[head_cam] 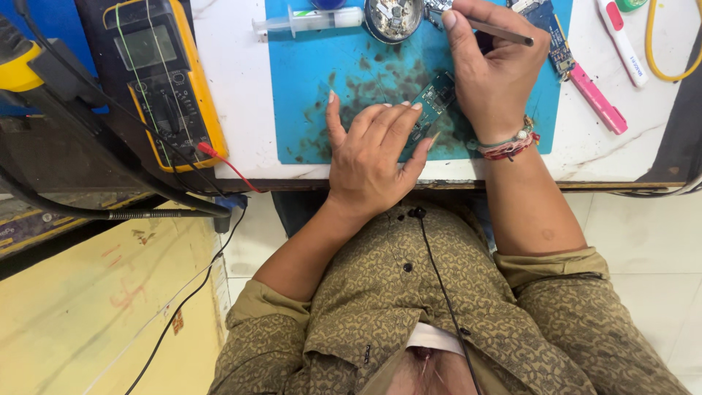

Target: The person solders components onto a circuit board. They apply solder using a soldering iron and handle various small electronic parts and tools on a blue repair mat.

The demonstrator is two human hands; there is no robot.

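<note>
White bench, stained blue mat [307,88]: left hand [369,157] flat, open, pinning green circuit board [433,99]; right hand [491,73] gripping tweezers [501,32]; yellow multimeter [164,77] far left, syringe [311,20] beyond.

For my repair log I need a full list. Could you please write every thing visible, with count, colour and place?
circuit board: 1, green, on the mat, under both hands
work mat: 1, blue, stained, on the white table
multimeter: 1, yellow and black, left of the mat
syringe: 1, clear, top of the mat
round dish: 1, metal, holds small parts
pink tool: 1, right of the mat
thin tool: 1, dark, in the right hand
left hand: flat, pressing the board
right hand: grip closed on the thin tool
</note>
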